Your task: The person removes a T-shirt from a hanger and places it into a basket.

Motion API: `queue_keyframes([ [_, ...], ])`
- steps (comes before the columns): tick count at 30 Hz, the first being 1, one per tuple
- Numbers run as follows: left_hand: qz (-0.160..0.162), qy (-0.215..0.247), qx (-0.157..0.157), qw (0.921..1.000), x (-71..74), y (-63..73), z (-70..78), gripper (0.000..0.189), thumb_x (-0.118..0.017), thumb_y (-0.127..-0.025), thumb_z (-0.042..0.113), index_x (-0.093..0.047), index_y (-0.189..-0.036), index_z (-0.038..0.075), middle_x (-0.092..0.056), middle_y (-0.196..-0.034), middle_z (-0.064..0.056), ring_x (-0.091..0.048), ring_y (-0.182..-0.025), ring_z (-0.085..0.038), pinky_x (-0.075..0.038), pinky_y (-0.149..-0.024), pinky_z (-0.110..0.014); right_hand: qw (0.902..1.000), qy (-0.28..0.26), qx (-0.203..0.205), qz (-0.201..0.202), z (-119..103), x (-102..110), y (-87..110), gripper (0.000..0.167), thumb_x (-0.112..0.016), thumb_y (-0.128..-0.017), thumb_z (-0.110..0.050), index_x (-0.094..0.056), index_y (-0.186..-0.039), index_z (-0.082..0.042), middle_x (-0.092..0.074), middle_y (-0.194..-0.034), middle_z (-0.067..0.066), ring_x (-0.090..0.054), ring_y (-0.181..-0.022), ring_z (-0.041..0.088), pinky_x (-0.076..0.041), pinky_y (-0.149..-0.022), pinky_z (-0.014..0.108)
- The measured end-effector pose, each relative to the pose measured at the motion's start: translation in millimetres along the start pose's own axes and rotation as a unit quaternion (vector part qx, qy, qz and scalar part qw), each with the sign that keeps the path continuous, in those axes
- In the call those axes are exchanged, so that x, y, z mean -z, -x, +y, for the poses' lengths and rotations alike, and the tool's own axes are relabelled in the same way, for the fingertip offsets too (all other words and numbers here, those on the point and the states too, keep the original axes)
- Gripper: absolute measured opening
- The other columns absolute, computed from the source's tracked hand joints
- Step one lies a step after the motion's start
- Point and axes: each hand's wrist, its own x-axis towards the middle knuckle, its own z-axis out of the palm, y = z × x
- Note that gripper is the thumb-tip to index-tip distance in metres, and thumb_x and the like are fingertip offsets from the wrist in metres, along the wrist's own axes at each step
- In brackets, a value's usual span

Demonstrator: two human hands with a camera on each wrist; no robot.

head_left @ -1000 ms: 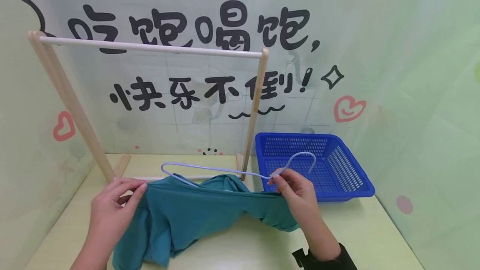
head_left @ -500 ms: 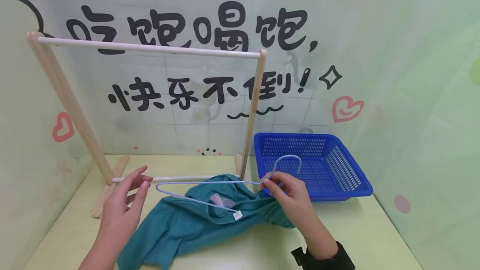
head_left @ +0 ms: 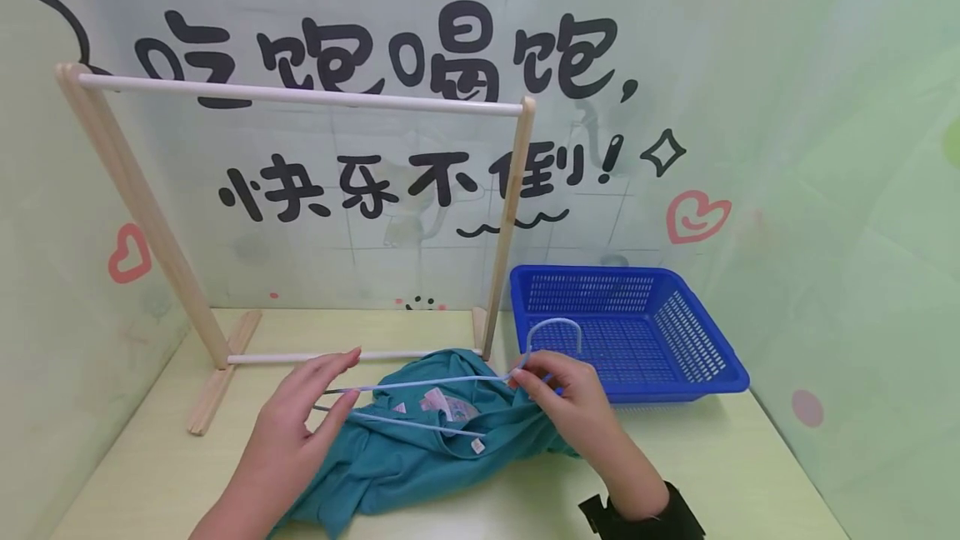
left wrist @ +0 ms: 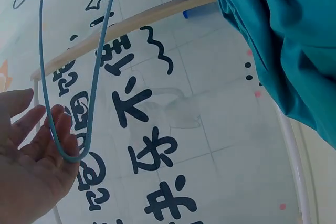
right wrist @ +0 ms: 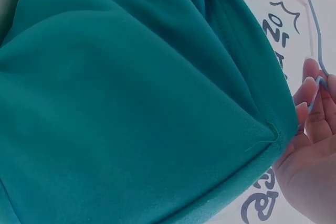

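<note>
My right hand [head_left: 573,394] pinches a light blue wire hanger [head_left: 442,381] just below its hook. The hanger's far end lies between the thumb and fingers of my left hand [head_left: 292,432], which are spread. In the left wrist view that rounded end of the hanger [left wrist: 89,124] touches my left fingers. A teal garment [head_left: 405,473] lies crumpled on the table under the hanger, with a pale label and a small white tag inside its opening. In the right wrist view, the edge of the teal garment [right wrist: 157,103] is beside my right hand [right wrist: 310,150].
Behind the garment stands a wooden rack with a white top rail [head_left: 300,95] and a low white bar [head_left: 262,357]. A blue plastic basket [head_left: 690,332] sits at the back right of the pale table [head_left: 720,473]. A printed backdrop closes off the back and sides.
My left hand has let go of the garment's edge and moved right to the hanger's end. The garment's opening has dropped, showing its labels. My right hand has brought the hanger slightly left and down.
</note>
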Motion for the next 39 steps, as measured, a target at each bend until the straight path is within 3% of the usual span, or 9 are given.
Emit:
queue_keyframes([
  [6,-0.033,-0.039,-0.027,0.9983,-5.7,-3.9,0.9,0.030,-0.071,-0.083,0.010,-0.070,-0.112,0.019,-0.059,-0.100,0.013,-0.048,-0.098,-0.005,-0.043,-0.081,-0.016,0.9999,0.000,0.009,-0.013,0,-5,-2.5,0.011,-0.060,-0.093,-0.019,-0.069,-0.089,-0.015,-0.069,-0.082,-0.005,-0.060,-0.073,0.016,-0.052,-0.061,0.024],
  [10,-0.036,-0.017,-0.024,0.9989,-8.4,-4.9,-1.7,0.020,-0.073,-0.081,0.008,-0.074,-0.098,0.018,-0.056,-0.090,0.017,-0.044,-0.090,-0.002,-0.042,-0.073,-0.015,0.9999,0.004,0.007,-0.014,-1,-6,-3.2,0.010,-0.060,-0.093,-0.020,-0.069,-0.089,-0.017,-0.069,-0.082,-0.006,-0.060,-0.073,0.013,-0.051,-0.060,0.024],
  [14,-0.017,0.009,-0.027,0.9995,-10.0,-6.1,-5.4,0.017,-0.076,-0.076,0.004,-0.074,-0.087,0.016,-0.054,-0.085,0.018,-0.044,-0.085,-0.001,-0.037,-0.071,-0.010,0.9998,0.003,0.010,-0.014,-2,-6,-3.6,0.009,-0.061,-0.092,-0.019,-0.069,-0.090,-0.017,-0.070,-0.085,-0.006,-0.062,-0.076,0.008,-0.052,-0.062,0.024],
  [19,0.019,0.021,-0.030,0.9991,-9.0,-8.1,-9.0,0.019,-0.077,-0.073,0.000,-0.074,-0.085,0.014,-0.056,-0.082,0.016,-0.046,-0.085,-0.003,-0.038,-0.073,-0.010,0.9999,0.015,0.002,-0.001,0,-5,-4.0,0.012,-0.064,-0.090,-0.017,-0.070,-0.101,-0.015,-0.071,-0.095,-0.003,-0.063,-0.085,0.005,-0.054,-0.072,0.025],
  [25,0.065,0.019,-0.006,0.9977,-4.6,-9.5,-12.7,0.020,-0.077,-0.073,-0.002,-0.074,-0.083,0.015,-0.057,-0.083,0.011,-0.045,-0.088,-0.003,-0.037,-0.064,-0.010,0.9986,0.034,-0.017,0.037,6,-2,-5.2,0.018,-0.066,-0.089,-0.019,-0.070,-0.106,-0.019,-0.070,-0.102,-0.005,-0.064,-0.094,0.009,-0.054,-0.082,0.028],
  [32,0.095,0.033,0.007,0.9949,-0.3,-10.3,-13.8,0.023,-0.076,-0.071,-0.006,-0.075,-0.084,0.012,-0.058,-0.084,0.006,-0.044,-0.089,-0.001,-0.038,-0.048,-0.010,0.9944,0.035,-0.027,0.096,10,0,-5.7,0.013,-0.068,-0.087,-0.017,-0.073,-0.099,-0.016,-0.072,-0.095,-0.003,-0.065,-0.088,0.007,-0.054,-0.076,0.024],
  [39,0.112,0.057,0.003,0.9921,-0.5,-11.2,-18.3,0.020,-0.075,-0.072,-0.007,-0.076,-0.085,0.009,-0.059,-0.084,0.005,-0.045,-0.088,-0.001,-0.037,-0.046,-0.011,0.9926,0.032,-0.001,0.117,10,2,-7.4,0.011,-0.068,-0.086,-0.011,-0.074,-0.095,-0.013,-0.073,-0.090,0.001,-0.065,-0.081,0.004,-0.054,-0.069,0.021],
])
